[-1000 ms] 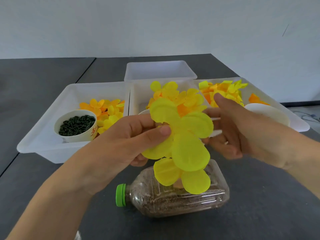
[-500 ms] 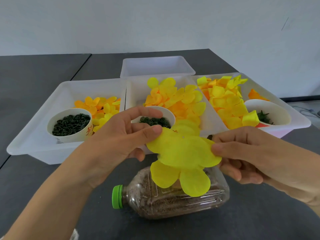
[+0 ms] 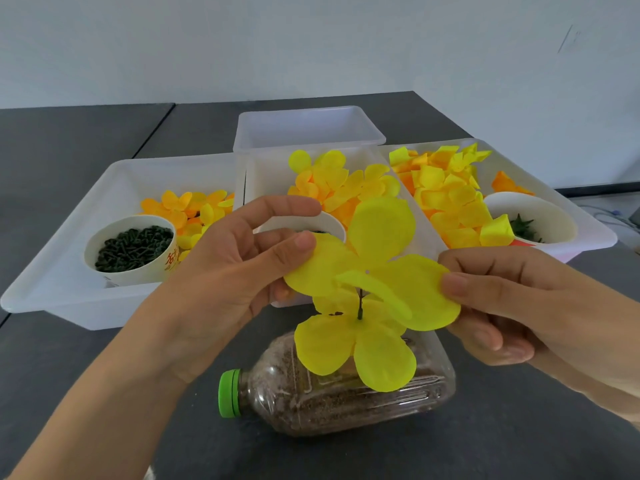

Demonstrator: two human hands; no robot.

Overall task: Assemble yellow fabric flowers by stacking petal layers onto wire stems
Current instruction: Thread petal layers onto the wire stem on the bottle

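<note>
At the left of the frame a white tray (image 3: 62, 282) holds a cup (image 3: 133, 249) of dark green bits and a small heap of orange and yellow petals (image 3: 194, 209). The left hand (image 3: 225, 275) comes in from the lower left, forearm slanting up toward the centre, palm turned inward; its thumb and a curled finger pinch the left lobe of a yellow petal layer (image 3: 374, 268), while the index finger stretches out above, free of the fabric. The layer is held roughly level in the middle of the frame, a small hole near its centre, just above the tip of a dark stem (image 3: 361, 304). The stem stands upright through a second petal layer (image 3: 353, 344) lower down, above a clear bottle (image 3: 346, 400) lying on its side on the dark table (image 3: 104, 393), green cap (image 3: 229, 393) pointing left, brown grains inside. Behind the hands a middle tray (image 3: 420, 237) carries more petals, and an empty tray (image 3: 308, 129) sits behind it in the upper centre. The right hand (image 3: 502, 299) enters from the lower right, thumb on top and fingers curled beneath, pinching the right lobe of the same upper layer. At the right a fourth tray (image 3: 602, 233) holds yellow petals and a white cup (image 3: 550, 216)
</note>
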